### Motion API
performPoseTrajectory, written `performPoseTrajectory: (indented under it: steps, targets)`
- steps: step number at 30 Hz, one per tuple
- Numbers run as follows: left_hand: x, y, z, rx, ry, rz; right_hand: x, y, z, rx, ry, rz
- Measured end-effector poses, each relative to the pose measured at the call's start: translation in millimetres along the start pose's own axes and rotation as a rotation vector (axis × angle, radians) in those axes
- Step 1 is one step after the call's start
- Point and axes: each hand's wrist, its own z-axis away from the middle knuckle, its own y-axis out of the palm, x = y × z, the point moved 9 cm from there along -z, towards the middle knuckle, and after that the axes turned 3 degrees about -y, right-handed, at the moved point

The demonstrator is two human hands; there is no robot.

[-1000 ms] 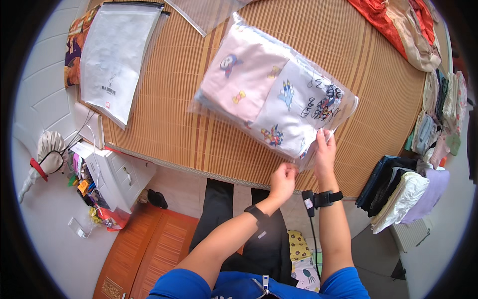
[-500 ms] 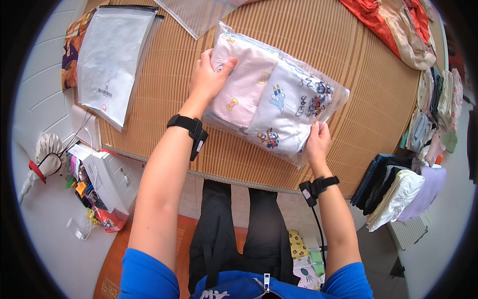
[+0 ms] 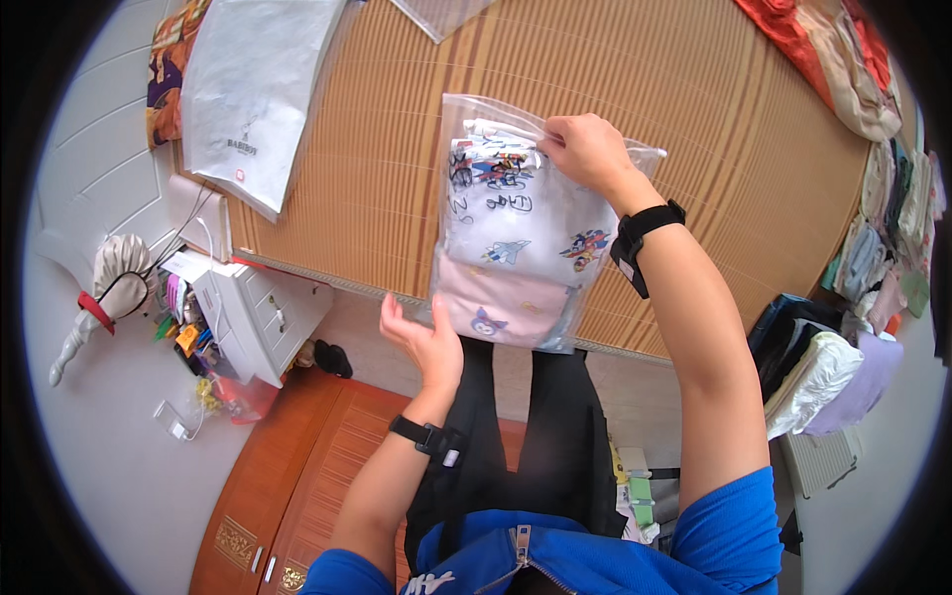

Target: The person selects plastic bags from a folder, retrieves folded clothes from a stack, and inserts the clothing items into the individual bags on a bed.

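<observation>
A clear zip bag holds folded cloth, a white piece with cartoon prints and a pink piece nearer me. Its far end carries the slider strip, and the near end hangs over the mat's front edge. My right hand is closed on that far end, fingers pinching the plastic near the strip. Beside the bag's near left corner is my left hand, its fingers and thumb apart and nothing held.
A slatted bamboo mat covers the surface. At the far left lies a frosted zip bag; another clear bag is at the far edge. Folded clothes stack at the right, with red and beige cloth beyond. A white cabinet stands left.
The bag has turned so its white end points away and its pink end toward me. My left hand has let go and come nearer; my right hand has moved to the far end.
</observation>
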Motion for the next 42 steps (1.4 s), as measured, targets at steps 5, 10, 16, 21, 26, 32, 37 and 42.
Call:
performPoseTrajectory:
  steps: [5,10,16,21,26,32,37,42]
  targets:
    - [-142,12,-80,0.052,0.745,0.031,45,23,-23,0.016,-0.133,0.06]
    - [-218,87,-128,0.178,1.196,-0.304,56,-20,-11,-0.335,-0.272,-0.056]
    - [-216,130,-140,0.532,1.075,-0.473,-60,-86,92,-0.857,0.527,-0.437]
    - [-216,124,-140,0.445,1.155,-0.355,-96,6,103,-0.465,0.835,-1.061]
    - [-262,116,-87,0.452,1.207,-0.288,-83,22,72,-0.519,0.697,-1.359]
    - [-289,167,-42,0.54,1.233,-0.329,-89,32,64,-0.791,0.615,-1.457]
    - [-275,215,-51,0.755,1.173,-0.392,-98,41,65,-0.779,0.56,-1.552]
    - [-269,230,-54,0.904,1.059,-0.259,-99,43,66,-0.784,0.567,-1.651]
